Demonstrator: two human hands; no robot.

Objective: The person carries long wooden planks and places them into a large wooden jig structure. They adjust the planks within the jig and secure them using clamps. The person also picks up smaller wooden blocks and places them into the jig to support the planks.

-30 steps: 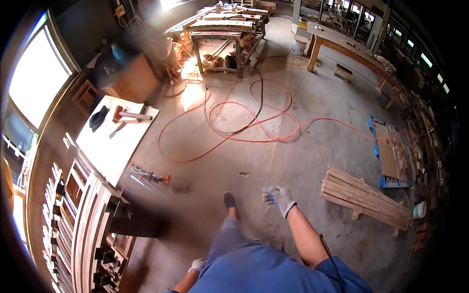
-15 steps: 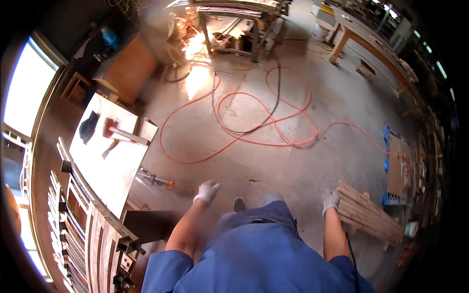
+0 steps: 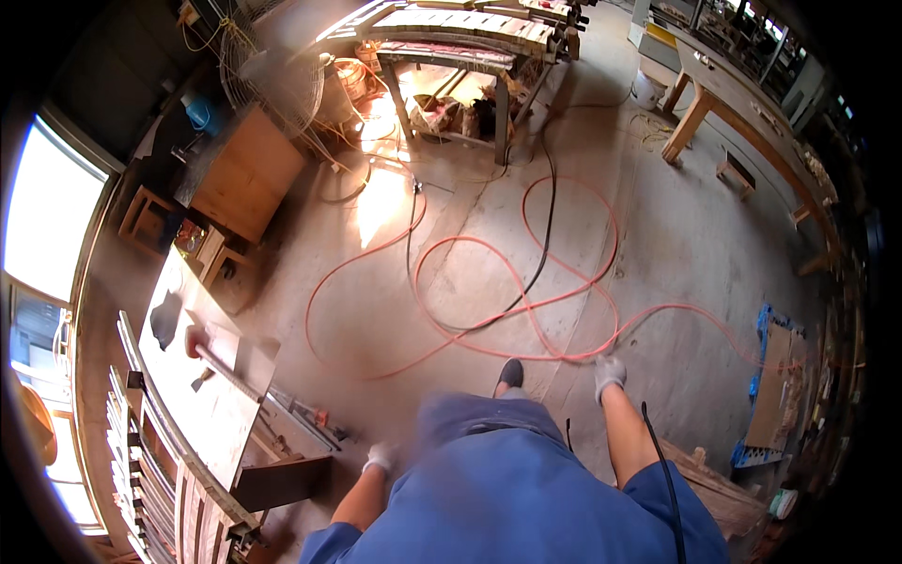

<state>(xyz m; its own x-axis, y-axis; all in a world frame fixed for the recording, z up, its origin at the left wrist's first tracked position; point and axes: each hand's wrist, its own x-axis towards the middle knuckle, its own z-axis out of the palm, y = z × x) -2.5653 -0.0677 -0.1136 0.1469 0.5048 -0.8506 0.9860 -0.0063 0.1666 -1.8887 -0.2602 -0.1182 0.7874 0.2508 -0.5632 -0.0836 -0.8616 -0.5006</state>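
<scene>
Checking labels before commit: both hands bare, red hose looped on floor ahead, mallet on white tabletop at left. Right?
Not bare: the head view shows pale gloves on the left hand and the right hand. The rest stands: red hose looped on the floor ahead, mallet on the white tabletop at left.

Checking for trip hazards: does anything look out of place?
A thin orange-red hose sprawls in loose loops across the grey concrete floor, crossing a thin black line, ahead of the person's dark shoe. It looks odd lying uncoiled and might trip someone.
</scene>
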